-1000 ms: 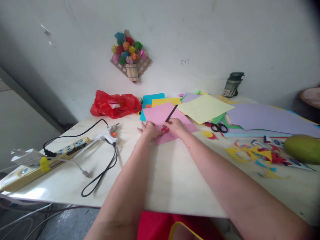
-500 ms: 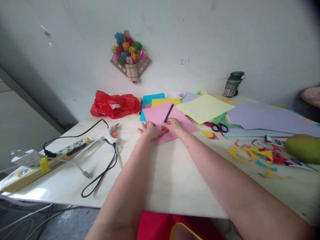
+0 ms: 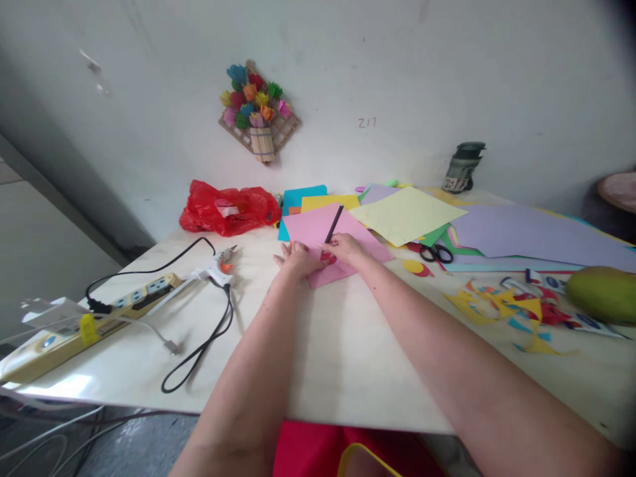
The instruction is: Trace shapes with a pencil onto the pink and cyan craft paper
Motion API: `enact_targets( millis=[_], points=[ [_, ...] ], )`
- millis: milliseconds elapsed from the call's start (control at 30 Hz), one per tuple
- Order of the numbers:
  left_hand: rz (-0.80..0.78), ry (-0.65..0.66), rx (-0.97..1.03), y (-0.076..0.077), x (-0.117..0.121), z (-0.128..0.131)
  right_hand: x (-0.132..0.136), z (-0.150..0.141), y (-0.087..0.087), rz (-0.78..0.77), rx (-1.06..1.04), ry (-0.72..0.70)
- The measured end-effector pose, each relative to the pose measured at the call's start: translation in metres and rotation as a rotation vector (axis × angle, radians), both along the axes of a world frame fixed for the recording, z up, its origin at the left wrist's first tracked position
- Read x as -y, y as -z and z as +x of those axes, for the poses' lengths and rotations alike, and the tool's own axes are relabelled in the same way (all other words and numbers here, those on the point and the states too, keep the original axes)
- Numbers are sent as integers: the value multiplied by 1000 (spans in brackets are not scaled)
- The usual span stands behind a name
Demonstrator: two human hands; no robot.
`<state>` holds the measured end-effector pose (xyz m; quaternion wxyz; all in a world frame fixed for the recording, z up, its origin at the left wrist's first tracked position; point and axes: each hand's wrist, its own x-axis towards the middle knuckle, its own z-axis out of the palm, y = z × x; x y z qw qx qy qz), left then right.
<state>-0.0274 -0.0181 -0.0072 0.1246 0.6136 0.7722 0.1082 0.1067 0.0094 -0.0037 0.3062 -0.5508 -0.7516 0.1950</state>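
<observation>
- Background: pale wall [image 3: 422,79] with "217" written on it; paper-flower hanging [image 3: 262,142] mounted left of the number.
- Surface: light tabletop [image 3: 348,364] carrying all materials below.
- Pink paper sheet [image 3: 311,225]: flat near the middle of the tabletop, under both hands; faint curved outlines visible at its near right part.
- Red paper cutout [image 3: 328,259]: on the pink sheet, between the hands, partly covered by them; full shape cannot be told.
- Left hand [image 3: 297,258]: open, fingers spread, resting on the sheet's left part, thumb toward the cutout.
- Right hand [image 3: 348,250]: closed around a black pen [image 3: 334,225], tilted, top leaning right; tip hidden by fingers.
- Right side: black-handled scissors [image 3: 436,254] by stacked coloured sheets; paper scraps [image 3: 497,306] beside a green fruit [image 3: 603,296].
- Left side: white glue gun [image 3: 217,268] near a power strip [image 3: 142,296]; red plastic bag [image 3: 228,211] behind.
</observation>
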Motion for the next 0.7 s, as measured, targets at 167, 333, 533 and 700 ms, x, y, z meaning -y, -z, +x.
enact_targets(
  millis=[167, 333, 533, 700],
  points=[
    [-14, 15, -8, -1, 0, 1, 2, 0, -2, -21, 3, -2],
    [-5, -2, -2, -2, 1, 2, 3, -1, -3, -10, -5, -8],
    [7, 3, 15, -1, 2, 2, 2, 0, -1, -15, -23, -15],
    [7, 8, 16, 1, 0, 1, -1, 1, 0, -14, -46, -36]
  ],
)
